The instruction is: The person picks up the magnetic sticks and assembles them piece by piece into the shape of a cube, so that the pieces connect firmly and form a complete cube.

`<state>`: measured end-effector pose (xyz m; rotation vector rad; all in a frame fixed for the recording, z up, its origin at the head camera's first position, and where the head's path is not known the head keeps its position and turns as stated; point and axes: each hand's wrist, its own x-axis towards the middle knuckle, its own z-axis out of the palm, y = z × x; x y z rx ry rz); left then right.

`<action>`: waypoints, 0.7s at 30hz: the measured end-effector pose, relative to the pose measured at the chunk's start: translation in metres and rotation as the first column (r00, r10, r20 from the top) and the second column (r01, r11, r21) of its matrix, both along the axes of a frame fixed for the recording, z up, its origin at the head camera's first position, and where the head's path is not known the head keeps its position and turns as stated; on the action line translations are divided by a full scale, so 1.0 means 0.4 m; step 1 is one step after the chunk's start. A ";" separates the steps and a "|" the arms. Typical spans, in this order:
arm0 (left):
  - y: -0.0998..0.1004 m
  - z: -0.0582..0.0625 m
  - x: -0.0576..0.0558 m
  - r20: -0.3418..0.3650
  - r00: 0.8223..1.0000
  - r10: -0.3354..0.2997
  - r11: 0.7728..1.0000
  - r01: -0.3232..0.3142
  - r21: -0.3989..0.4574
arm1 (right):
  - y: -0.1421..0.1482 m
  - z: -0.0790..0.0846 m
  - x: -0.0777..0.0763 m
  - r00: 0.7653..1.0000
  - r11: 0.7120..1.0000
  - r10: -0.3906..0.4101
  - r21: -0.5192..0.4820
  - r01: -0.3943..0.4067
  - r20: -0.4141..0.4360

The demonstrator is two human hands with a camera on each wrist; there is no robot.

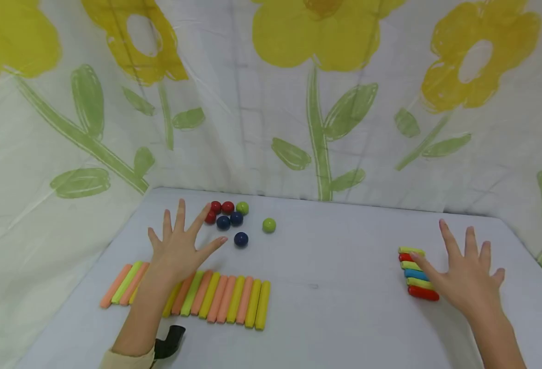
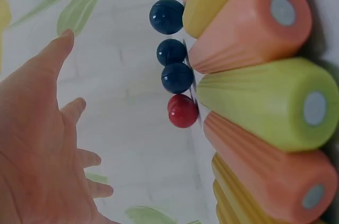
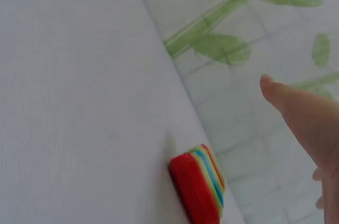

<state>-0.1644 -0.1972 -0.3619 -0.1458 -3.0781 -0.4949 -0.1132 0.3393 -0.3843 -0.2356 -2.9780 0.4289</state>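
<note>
My left hand point(image 1: 176, 253) is spread wide, fingers straight, over a row of pink, yellow and green ridged sticks point(image 1: 236, 300). Nothing is in its grasp. Beyond its fingertips lie glossy balls: several red ones point(image 1: 227, 207), dark blue ones point(image 1: 241, 239) and green ones point(image 1: 269, 225). The left wrist view shows the sticks close up, including a green stick point(image 2: 265, 102) with a pale round end. On the right, my right hand point(image 1: 471, 279) also has its fingers splayed and holds nothing. Its thumb overlaps a short stack-like row of red, yellow and blue sticks point(image 1: 423, 293) in the head view.
The white table point(image 1: 335, 307) carries everything. Behind it hangs a white curtain point(image 1: 234, 128) printed with yellow flowers and green leaves. A black strap-like piece point(image 1: 171, 341) shows at the left wrist, beside a beige sleeve point(image 1: 127, 360).
</note>
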 end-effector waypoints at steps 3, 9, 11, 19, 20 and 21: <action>0.009 0.003 0.000 0.005 1.000 -0.011 1.000 0.011 -0.006 | -0.034 0.011 -0.018 0.999 0.999 0.030 -0.010 -0.030 -0.022; 0.029 -0.002 0.009 0.017 0.998 -0.053 0.998 0.053 -0.018 | -0.111 0.026 -0.066 0.993 0.995 0.097 -0.019 -0.099 -0.059; 0.036 -0.004 0.015 0.011 0.997 -0.071 0.997 0.071 -0.019 | -0.137 0.032 -0.081 0.991 0.993 0.117 -0.026 -0.119 -0.067; 0.082 -0.005 0.040 -0.008 0.985 -0.175 0.985 0.175 0.004 | -0.222 0.057 -0.128 0.977 0.978 0.195 -0.061 -0.201 -0.087; 0.089 -0.005 0.042 -0.004 0.982 -0.189 0.982 0.189 0.006 | -0.232 0.059 -0.133 0.975 0.975 0.205 -0.067 -0.211 -0.087; 0.094 -0.005 0.044 0.001 0.979 -0.205 0.979 0.205 0.010 | -0.241 0.061 -0.139 0.973 0.973 0.214 -0.073 -0.221 -0.085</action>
